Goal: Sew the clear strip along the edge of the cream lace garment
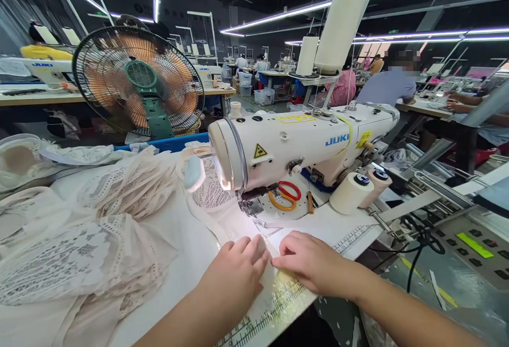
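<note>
Head view: a fan (137, 79) stands far left behind heaped lace fabric (91, 230); further right, a sewing machine (294, 145) shelters scissors (284, 196). Both hands, left hand (234, 270) and right hand (312, 262), pinch a pale sheer strip (270, 275) lying flat on the table (338, 230).

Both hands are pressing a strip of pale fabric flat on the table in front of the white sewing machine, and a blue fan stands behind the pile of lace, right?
Not quite. The head view shows the fan is green, not blue. The rest holds: left hand and right hand press the pale fabric strip before the white sewing machine, lace pile alongside.
</note>
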A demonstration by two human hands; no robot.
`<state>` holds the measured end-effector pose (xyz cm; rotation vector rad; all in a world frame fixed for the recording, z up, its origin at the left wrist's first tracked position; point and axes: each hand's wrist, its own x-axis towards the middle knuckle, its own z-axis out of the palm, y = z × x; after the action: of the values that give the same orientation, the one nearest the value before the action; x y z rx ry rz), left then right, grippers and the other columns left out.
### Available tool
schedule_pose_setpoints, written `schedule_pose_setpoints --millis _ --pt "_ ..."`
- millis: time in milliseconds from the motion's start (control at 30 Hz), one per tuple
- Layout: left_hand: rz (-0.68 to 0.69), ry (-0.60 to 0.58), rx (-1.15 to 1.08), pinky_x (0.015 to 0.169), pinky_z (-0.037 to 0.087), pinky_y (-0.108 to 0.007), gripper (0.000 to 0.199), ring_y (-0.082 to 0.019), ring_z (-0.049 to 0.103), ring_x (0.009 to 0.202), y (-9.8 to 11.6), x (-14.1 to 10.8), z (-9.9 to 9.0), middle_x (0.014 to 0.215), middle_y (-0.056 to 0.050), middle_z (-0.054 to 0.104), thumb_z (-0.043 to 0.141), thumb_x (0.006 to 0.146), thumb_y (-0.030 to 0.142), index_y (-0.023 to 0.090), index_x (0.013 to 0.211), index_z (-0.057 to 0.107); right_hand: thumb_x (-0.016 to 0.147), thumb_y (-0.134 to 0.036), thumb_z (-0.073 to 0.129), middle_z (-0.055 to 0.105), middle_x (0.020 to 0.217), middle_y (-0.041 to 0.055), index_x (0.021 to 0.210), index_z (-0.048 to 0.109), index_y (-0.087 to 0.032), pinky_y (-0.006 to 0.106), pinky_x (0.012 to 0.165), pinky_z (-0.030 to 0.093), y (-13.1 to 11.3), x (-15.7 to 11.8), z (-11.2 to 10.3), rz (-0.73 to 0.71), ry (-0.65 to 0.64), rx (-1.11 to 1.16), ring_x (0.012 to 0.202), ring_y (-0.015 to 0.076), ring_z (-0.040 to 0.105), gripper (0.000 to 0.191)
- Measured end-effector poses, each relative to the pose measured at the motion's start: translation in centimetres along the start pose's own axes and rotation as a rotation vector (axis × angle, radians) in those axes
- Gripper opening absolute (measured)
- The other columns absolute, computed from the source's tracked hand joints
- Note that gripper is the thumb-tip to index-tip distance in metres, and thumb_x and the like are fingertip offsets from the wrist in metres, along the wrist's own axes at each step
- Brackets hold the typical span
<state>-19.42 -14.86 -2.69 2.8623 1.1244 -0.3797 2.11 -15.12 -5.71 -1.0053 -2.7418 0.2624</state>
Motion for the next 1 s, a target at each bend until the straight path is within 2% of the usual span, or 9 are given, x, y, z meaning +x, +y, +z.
schedule_pose_setpoints --millis 267,400,600,833,1000 --pt "-0.032 0.016 0.058 0.087 0.051 -0.041 0.036 -0.026 0.054 0.111 -0.9 0.1 -0.5 0.140 -0.008 0.048 0.047 0.094 0.026 0.021 0.129 0.055 0.080 -0.007 0.056 0.051 0.082 0.0035 0.090 0.063 -0.016 0.027 0.064 0.033 0.7 1.4 0.0 -0.037 0.019 -0.023 0.077 0.0169 0.042 0.015" --pt "-0.006 0.077 0.089 0.084 0.051 -0.040 0.034 -0.025 0.056 0.105 -1.5 0.1 0.0 0.134 -0.006 0.053 0.048 0.091 0.019 0.020 0.123 0.059 0.084 -0.010 0.054 0.052 0.082 0.0045 0.098 0.066 -0.017 0.028 0.066 0.034 1.1 2.3 -0.1 -0.060 0.028 -0.035 0.078 0.0183 0.044 0.019" --pt "0.039 0.108 0.072 0.081 0.050 -0.041 0.037 -0.026 0.056 0.098 -2.3 0.0 -0.2 0.125 -0.009 0.057 0.048 0.086 0.014 0.016 0.121 0.059 0.086 -0.016 0.055 0.056 0.081 0.0053 0.109 0.065 -0.019 0.029 0.062 0.033 0.8 3.8 -1.1 -0.002 -0.125 -0.125 0.076 0.0199 0.049 0.025" --pt "0.009 0.144 0.059 0.087 0.049 -0.039 0.041 -0.025 0.057 0.101 -3.2 0.4 -0.1 0.127 -0.008 0.058 0.044 0.086 0.004 0.017 0.121 0.060 0.093 -0.023 0.049 0.061 0.075 0.0032 0.109 0.063 -0.020 0.029 0.050 0.019 0.0 5.3 -2.1 0.118 -0.223 -0.152 0.062 0.0167 0.050 0.022" --pt "-0.034 0.146 -0.002 0.088 0.049 -0.041 0.034 -0.025 0.056 0.101 -3.6 0.4 -0.2 0.128 -0.007 0.058 0.045 0.089 0.011 0.016 0.118 0.062 0.097 -0.025 0.042 0.064 0.077 0.0027 0.123 0.057 -0.022 0.031 0.049 0.018 -0.4 6.2 -2.3 0.190 -0.315 -0.206 0.064 0.0190 0.054 0.030"
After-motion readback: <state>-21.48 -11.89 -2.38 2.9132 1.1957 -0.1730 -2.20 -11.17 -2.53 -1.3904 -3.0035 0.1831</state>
